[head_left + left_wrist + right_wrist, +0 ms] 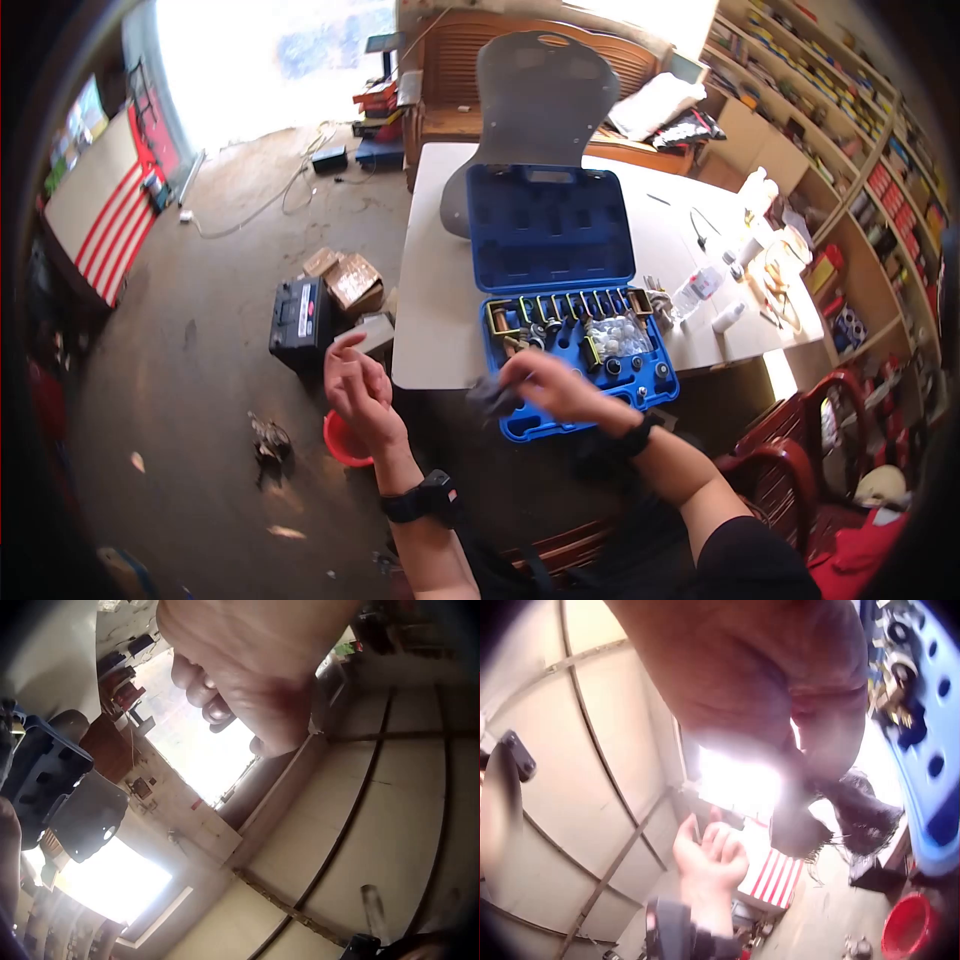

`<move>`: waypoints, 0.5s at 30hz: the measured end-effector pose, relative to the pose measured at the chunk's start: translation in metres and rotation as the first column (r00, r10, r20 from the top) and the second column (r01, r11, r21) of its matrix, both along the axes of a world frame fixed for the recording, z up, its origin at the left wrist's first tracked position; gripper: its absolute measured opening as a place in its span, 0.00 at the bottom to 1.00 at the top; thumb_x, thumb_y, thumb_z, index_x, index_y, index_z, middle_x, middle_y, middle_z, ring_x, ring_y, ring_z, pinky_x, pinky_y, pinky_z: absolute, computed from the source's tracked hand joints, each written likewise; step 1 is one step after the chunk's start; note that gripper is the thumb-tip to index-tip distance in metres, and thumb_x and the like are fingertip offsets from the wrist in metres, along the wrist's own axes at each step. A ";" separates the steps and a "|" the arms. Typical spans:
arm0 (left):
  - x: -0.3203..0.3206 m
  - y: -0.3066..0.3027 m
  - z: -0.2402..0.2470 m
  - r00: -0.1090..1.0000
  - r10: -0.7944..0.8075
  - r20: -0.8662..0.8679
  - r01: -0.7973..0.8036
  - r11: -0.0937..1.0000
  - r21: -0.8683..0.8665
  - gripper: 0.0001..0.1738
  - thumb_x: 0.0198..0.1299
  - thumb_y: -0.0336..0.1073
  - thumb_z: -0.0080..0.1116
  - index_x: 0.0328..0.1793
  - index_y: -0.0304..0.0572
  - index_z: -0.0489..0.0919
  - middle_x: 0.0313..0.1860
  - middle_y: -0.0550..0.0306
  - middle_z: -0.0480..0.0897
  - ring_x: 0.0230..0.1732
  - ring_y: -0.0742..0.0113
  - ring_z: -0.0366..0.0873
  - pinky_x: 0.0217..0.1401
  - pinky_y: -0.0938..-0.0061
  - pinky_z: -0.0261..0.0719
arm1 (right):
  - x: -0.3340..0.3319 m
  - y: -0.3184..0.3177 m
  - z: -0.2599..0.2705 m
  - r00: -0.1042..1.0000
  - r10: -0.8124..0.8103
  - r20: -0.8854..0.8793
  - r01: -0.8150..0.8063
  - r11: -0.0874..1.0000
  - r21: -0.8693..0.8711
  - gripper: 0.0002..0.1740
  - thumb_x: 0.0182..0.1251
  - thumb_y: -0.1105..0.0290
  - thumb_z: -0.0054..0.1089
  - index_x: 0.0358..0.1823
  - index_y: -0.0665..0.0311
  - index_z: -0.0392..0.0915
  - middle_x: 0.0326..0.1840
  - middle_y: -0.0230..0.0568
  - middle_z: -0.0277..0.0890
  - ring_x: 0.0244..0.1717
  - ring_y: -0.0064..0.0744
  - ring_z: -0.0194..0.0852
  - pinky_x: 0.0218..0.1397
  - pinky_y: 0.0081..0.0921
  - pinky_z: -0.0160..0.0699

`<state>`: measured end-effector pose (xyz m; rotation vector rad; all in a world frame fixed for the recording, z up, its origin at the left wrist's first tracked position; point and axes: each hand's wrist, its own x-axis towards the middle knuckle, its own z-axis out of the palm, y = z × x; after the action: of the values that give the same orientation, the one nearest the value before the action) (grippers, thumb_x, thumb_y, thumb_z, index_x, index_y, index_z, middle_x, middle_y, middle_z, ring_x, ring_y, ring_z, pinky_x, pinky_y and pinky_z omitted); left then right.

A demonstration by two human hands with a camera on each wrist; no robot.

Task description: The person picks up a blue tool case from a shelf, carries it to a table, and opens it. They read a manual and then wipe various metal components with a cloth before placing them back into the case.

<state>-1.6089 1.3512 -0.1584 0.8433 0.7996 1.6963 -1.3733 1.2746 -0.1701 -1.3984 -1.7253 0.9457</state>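
Observation:
My right hand (560,388) pinches a dark grey, frayed cloth (492,397) at the near left corner of a blue tool case (518,425). In the right wrist view the cloth (862,817) hangs from the fingertips. My left hand (360,395) is raised to the left of the cloth, apart from it, with fingers curled and nothing in them; the left wrist view shows the same hand (247,675) with bent fingers. The case lies open at the table's near edge, holding metal clamps, round fittings and a clear bag (620,337).
Bottles (729,317) and tools lie on the white table (430,300) right of the case. A grey chair back (545,100) rises behind it. A red bucket (347,440), a black battery (298,315) and cardboard boxes (352,280) are on the floor at left.

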 end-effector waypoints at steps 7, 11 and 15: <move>-0.030 -0.033 0.054 0.856 -0.121 0.503 -0.112 0.906 0.409 0.40 0.68 0.58 0.48 0.72 0.29 0.63 0.49 0.52 0.72 0.36 0.70 0.64 0.28 0.78 0.61 | 0.173 0.053 0.013 0.931 -0.299 0.208 0.290 0.954 0.073 0.11 0.65 0.84 0.50 0.46 0.68 0.75 0.39 0.33 0.77 0.43 0.22 0.74 0.52 0.20 0.73; -0.037 -0.067 0.085 0.816 -0.245 0.524 -0.145 0.791 0.595 0.50 0.63 0.58 0.59 0.79 0.31 0.54 0.68 0.45 0.59 0.50 0.61 0.63 0.24 0.79 0.71 | 0.208 0.097 -0.009 0.908 -0.334 0.251 0.336 0.941 0.039 0.11 0.65 0.85 0.49 0.46 0.67 0.76 0.39 0.32 0.76 0.42 0.20 0.74 0.52 0.20 0.74; -0.085 -0.148 0.052 0.790 -0.193 0.582 -0.248 0.767 0.592 0.48 0.62 0.52 0.62 0.78 0.31 0.53 0.66 0.46 0.59 0.50 0.61 0.63 0.22 0.80 0.73 | 0.193 0.145 -0.044 0.958 -0.202 0.204 0.210 0.978 -0.016 0.11 0.64 0.84 0.52 0.46 0.68 0.77 0.40 0.34 0.79 0.43 0.23 0.77 0.52 0.21 0.75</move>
<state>-1.6940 1.2032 -0.1064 0.6285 -0.2705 2.1399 -1.1802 1.4201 -0.2139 -1.7112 -1.6713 0.7465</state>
